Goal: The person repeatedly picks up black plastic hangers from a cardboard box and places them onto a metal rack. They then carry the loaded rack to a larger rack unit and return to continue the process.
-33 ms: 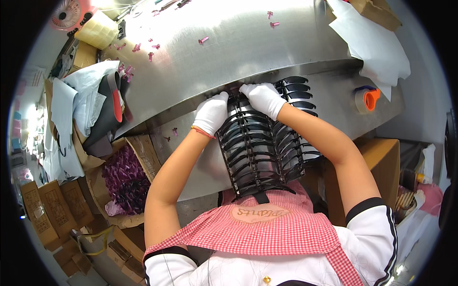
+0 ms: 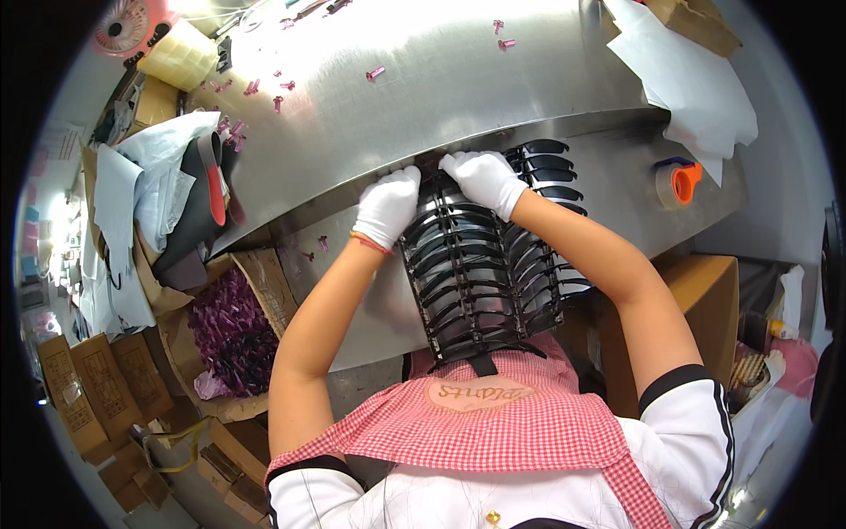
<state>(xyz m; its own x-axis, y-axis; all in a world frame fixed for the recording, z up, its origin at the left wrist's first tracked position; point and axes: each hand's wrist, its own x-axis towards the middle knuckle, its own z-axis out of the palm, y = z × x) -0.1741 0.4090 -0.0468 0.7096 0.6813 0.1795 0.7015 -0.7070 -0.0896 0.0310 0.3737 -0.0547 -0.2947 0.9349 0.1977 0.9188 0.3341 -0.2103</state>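
Note:
Both my hands wear white gloves and are at the far end of a rack of glossy black curved pieces (image 2: pixel 467 264), which reaches toward my apron. My left hand (image 2: pixel 388 207) is closed at the rack's far left corner. My right hand (image 2: pixel 485 181) is closed too, just right of it, with its fingertips turned toward the left hand. Something small and dark purple shows in the gap between the fingertips, but it is mostly hidden. A second row of the same black pieces (image 2: pixel 546 176) lies to the right, partly under my right forearm.
A raised metal shelf (image 2: pixel 423 97) with scattered pink plastic pieces (image 2: pixel 375 73) runs beyond my hands. At left is a cardboard box of purple pieces (image 2: pixel 282 295). An orange tape dispenser (image 2: pixel 687 182) lies at right. White sheets (image 2: pixel 687 88) hang over the shelf's right end.
My left hand has shifted very slightly to the left and away from me. The right hand and the rack look nearly the same.

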